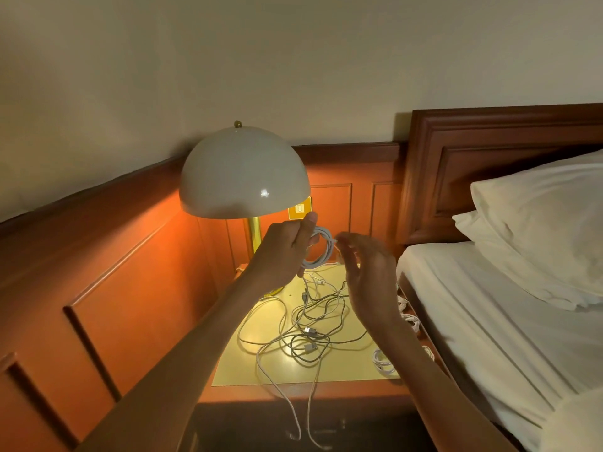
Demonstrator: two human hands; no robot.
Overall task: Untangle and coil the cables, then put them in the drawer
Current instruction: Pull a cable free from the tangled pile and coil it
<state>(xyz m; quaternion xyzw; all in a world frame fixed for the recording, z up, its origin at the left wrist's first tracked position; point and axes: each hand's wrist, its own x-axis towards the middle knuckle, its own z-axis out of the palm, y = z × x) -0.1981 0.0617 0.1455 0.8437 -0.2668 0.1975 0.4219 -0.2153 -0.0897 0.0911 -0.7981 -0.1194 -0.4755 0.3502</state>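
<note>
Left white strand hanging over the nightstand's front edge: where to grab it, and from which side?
Pinch the hanging white strand just below the front edge of the nightstand, coming in from the front. There it probably hangs free, clear of the tangle on top, so fingers can close round it without catching other loops. Its lower end is too dim to judge.

Lit table lamp: cream dome shade with a small brass finial, on a brass stem. It stands at the rear of the tabletop. A brass switch plate is fixed to the wood panelling behind the shade's rim. Plain cream wall above. A dark moulded headboard is at the right. The bed has a white sheet and two stacked white pillows.
</note>
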